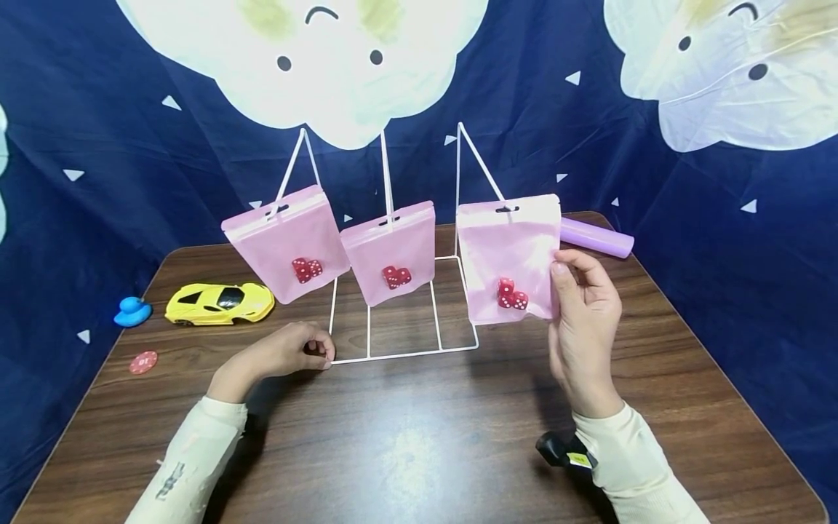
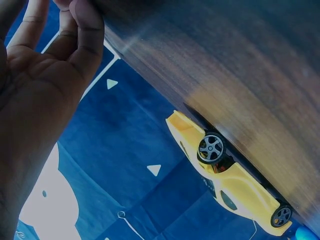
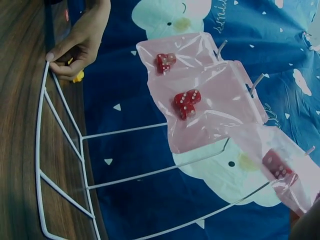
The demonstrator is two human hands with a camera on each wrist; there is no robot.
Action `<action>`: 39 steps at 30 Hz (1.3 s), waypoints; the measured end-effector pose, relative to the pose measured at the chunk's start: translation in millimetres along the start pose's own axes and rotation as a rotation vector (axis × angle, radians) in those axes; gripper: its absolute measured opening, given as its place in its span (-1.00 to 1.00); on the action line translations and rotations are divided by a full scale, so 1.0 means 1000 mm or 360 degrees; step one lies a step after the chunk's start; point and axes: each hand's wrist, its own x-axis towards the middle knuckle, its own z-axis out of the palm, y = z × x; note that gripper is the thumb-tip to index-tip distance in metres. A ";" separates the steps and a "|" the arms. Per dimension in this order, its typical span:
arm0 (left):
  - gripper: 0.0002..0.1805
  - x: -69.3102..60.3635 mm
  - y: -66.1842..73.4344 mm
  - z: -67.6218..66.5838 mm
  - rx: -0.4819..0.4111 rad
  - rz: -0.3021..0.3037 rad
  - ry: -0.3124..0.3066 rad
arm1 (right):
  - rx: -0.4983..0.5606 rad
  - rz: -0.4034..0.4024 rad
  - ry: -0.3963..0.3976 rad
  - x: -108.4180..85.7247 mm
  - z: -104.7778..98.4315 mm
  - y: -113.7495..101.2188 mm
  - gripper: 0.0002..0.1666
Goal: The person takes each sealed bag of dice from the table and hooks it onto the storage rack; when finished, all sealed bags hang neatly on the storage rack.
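Note:
A white wire rack (image 1: 402, 355) stands on the table, and three pink zip bags hang by their slots from its arms. Red dice with white dots show through each bag. My right hand (image 1: 588, 327) pinches the right edge of the right bag (image 1: 487, 251), whose slot is on the rack's right arm. The middle bag (image 1: 415, 240) and left bag (image 1: 308, 229) hang tilted. At the base's front left corner, my left hand (image 1: 288, 353) pinches the wire between thumb and fingers. In the right wrist view the right hand is mostly out of frame.
Left of the rack are a yellow toy car (image 1: 219, 304), a blue rubber duck (image 1: 133, 311) and a red chip (image 1: 143, 362). A purple cylinder (image 1: 599, 238) lies behind the right bag. A dark blue cloth (image 1: 537, 94) hangs behind the wooden table (image 1: 497, 422).

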 end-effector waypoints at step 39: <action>-0.87 -0.003 0.003 0.000 -0.0047 -0.0078 -0.0010 | -0.0054 0.0224 -0.0199 -0.002 -0.024 0.008 -0.85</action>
